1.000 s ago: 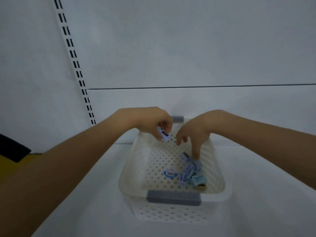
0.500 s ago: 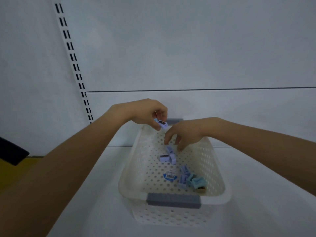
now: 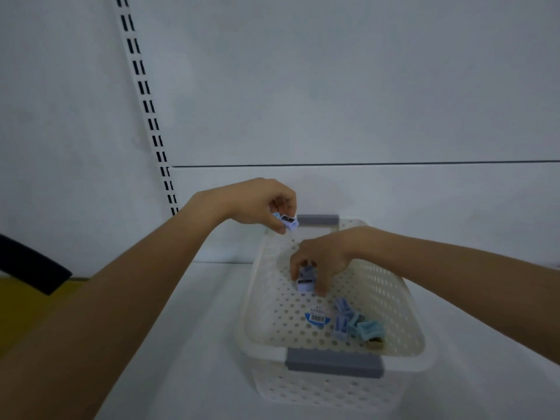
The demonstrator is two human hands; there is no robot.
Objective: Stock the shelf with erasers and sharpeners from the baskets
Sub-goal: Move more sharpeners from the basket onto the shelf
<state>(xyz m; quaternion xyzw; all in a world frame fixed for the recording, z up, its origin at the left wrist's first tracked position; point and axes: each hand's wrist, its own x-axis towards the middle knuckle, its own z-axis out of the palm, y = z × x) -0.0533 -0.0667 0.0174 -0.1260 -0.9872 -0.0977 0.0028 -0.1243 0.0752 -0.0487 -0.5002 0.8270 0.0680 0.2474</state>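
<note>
A white perforated basket (image 3: 263, 298) with grey handles stands on the white shelf (image 3: 188, 344). My left hand (image 3: 257, 204) hovers over the basket's far left rim and pinches a pale blue sharpener (image 3: 287, 222). Inside the basket, my right hand (image 3: 321, 262) curls its fingers round another pale blue sharpener (image 3: 305, 281) above the floor. Several blue sharpeners (image 3: 354, 324) lie in the near right corner beside a blue barcode sticker (image 3: 316, 318).
A slotted shelf upright (image 3: 145, 104) runs down the white back panel at the left. A dark object (image 3: 30, 265) and a yellow surface (image 3: 18, 310) show at the left edge. Bare shelf lies left of the basket.
My right hand came up from the sharpeners in the near corner and now grips one in mid-basket. The left hand rose slightly toward the far rim, still holding its sharpener.
</note>
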